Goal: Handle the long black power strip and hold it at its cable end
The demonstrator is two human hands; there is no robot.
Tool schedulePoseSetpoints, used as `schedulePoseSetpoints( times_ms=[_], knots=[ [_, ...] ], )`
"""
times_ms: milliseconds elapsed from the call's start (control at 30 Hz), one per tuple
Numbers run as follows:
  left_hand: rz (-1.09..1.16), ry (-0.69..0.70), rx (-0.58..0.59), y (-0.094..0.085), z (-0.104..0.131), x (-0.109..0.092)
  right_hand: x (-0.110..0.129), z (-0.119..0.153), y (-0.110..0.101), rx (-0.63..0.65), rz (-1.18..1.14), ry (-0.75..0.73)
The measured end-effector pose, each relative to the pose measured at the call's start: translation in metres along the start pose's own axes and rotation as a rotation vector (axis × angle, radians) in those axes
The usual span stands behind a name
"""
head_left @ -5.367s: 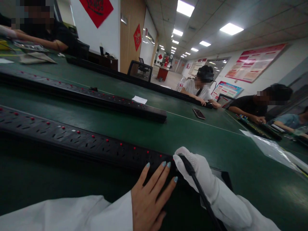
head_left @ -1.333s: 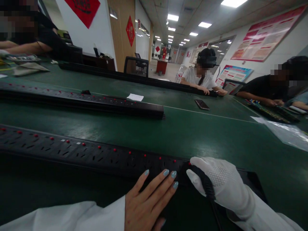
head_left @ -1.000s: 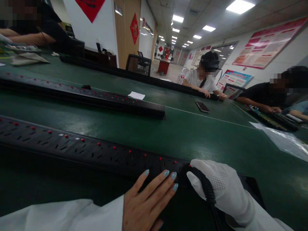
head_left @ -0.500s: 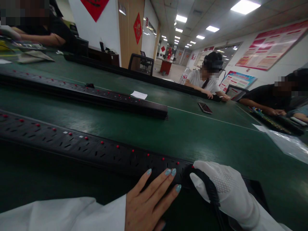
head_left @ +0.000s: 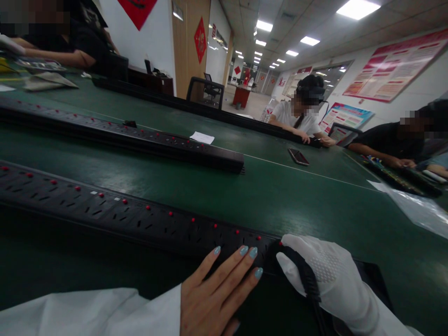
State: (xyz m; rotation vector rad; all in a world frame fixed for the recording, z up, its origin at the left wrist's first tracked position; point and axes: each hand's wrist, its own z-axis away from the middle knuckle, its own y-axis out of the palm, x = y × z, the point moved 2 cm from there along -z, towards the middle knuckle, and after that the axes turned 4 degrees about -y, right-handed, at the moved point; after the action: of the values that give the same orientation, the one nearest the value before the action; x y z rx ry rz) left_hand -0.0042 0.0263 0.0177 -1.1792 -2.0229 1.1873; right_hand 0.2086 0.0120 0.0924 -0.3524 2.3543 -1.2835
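Observation:
A long black power strip (head_left: 136,224) with slanted slots and a row of red buttons runs from the left edge to the centre right. My left hand (head_left: 222,289), ungloved, rests on its near side close to the right end, fingers spread and holding nothing. My right hand (head_left: 324,268), in a white dotted glove, is closed around a black plug with its cable (head_left: 308,275) at the strip's right end. Exactly how the plug meets the strip is hidden by the glove.
A second black strip (head_left: 140,140) lies farther back on the green table (head_left: 297,200). Beyond are a paper slip (head_left: 202,137) and a phone (head_left: 298,157). Clear plastic (head_left: 416,210) lies at the right. A black object sits under my right wrist. Other people work around the table.

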Motion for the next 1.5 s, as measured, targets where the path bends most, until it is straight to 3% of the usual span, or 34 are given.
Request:
schedulePoseSetpoints(
  times_ms=[233,1500],
  knots=[
    [0.036,-0.083,-0.011,0.0003,0.0002,-0.0028,-0.0008,-0.0014,0.0010,0.011,-0.025,0.004],
    [0.040,-0.093,0.010,-0.0012,-0.0002,-0.0049,-0.0005,-0.0010,-0.0004,0.038,-0.025,-0.007]
  ],
)
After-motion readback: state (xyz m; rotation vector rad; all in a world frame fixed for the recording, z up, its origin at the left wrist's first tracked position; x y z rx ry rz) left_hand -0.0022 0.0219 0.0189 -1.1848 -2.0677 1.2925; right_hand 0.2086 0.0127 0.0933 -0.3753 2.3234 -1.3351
